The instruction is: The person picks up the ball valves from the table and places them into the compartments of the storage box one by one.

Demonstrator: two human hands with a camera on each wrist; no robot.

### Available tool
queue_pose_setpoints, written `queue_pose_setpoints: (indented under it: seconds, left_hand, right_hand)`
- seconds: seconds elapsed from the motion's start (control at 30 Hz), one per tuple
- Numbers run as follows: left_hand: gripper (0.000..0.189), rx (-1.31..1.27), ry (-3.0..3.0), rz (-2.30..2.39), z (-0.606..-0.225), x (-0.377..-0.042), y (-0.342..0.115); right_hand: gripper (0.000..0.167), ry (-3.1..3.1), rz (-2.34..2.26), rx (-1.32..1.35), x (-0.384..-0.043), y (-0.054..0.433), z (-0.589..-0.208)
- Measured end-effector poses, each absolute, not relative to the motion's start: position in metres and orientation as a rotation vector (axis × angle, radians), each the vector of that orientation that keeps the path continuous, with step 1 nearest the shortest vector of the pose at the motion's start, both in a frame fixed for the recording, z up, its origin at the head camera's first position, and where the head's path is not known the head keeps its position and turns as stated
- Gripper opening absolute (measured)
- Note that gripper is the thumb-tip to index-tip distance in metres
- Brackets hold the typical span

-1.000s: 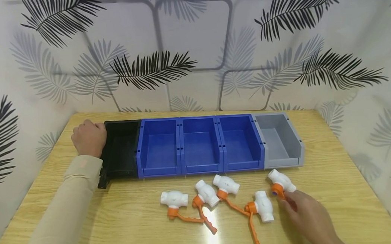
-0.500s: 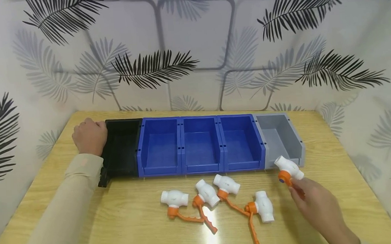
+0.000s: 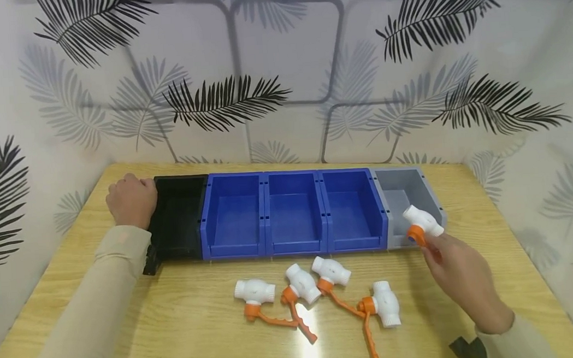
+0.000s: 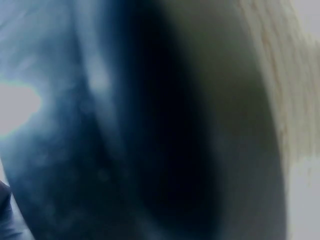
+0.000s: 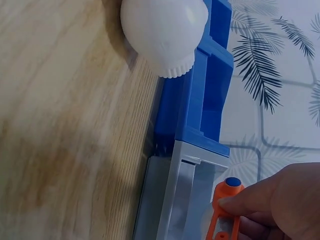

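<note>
My right hand (image 3: 451, 267) pinches the orange handle of a white ball valve (image 3: 421, 221) and holds it in the air over the front edge of the grey bin (image 3: 405, 191). In the right wrist view the fingers (image 5: 265, 200) grip that orange handle (image 5: 225, 210) beside the grey bin (image 5: 170, 200). My left hand (image 3: 131, 200) is curled against the left wall of the black bin (image 3: 178, 218). Three blue bins (image 3: 293, 211) stand between the black and grey ones. Several more white valves with orange handles (image 3: 318, 295) lie on the table in front of the bins.
The bins form one row across the wooden table (image 3: 77, 301), backed by a leaf-patterned wall. A small black object (image 3: 466, 348) shows by my right wrist. The left wrist view is a dark blur. Another white valve (image 5: 162, 30) fills the top of the right wrist view.
My right hand has lifted the valve off the table and carried it up and back to the grey bin's front edge. The left hand has stayed put.
</note>
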State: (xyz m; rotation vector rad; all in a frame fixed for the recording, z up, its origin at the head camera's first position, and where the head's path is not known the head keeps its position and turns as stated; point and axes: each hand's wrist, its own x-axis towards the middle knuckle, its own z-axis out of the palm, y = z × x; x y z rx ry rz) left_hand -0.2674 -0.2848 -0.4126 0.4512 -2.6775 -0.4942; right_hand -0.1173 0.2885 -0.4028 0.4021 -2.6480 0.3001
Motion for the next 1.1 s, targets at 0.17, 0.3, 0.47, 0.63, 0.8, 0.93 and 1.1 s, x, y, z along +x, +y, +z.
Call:
queue_pose_setpoints:
  seconds: [0.17, 0.3, 0.47, 0.63, 0.8, 0.93, 1.1]
  left_hand:
    - [0.042, 0.466, -2.687, -0.508, -0.416, -0.268, -0.287]
    - [0.041, 0.457, -2.67, -0.513, -0.418, -0.27, -0.287]
    - [0.039, 0.445, -2.658, -0.509, -0.42, -0.272, -0.287]
    - [0.04, 0.452, -2.668, -0.495, -0.418, -0.273, -0.287]
    - [0.041, 0.462, -2.666, -0.469, -0.413, -0.272, -0.286]
    - [0.041, 0.445, -2.662, -0.48, -0.412, -0.269, -0.285]
    - [0.041, 0.445, -2.672, -0.486, -0.413, -0.269, -0.286]
  right_hand:
    - [0.022, -2.659, 0.274, 0.395, -0.131, 0.285, -0.402]
    - [0.015, -2.698, 0.259, 0.366, -0.138, 0.283, -0.404]
    - [0.011, -2.783, 0.249, 0.335, -0.142, 0.281, -0.409]
    - [0.016, -2.783, 0.25, 0.324, -0.147, 0.28, -0.414]
    - [0.015, -2.71, 0.244, 0.382, -0.158, 0.277, -0.418]
    - [0.011, -2.682, 0.225, 0.415, -0.165, 0.275, -0.419]
    - [0.008, -2.675, 0.207, 0.428, -0.173, 0.271, -0.419]
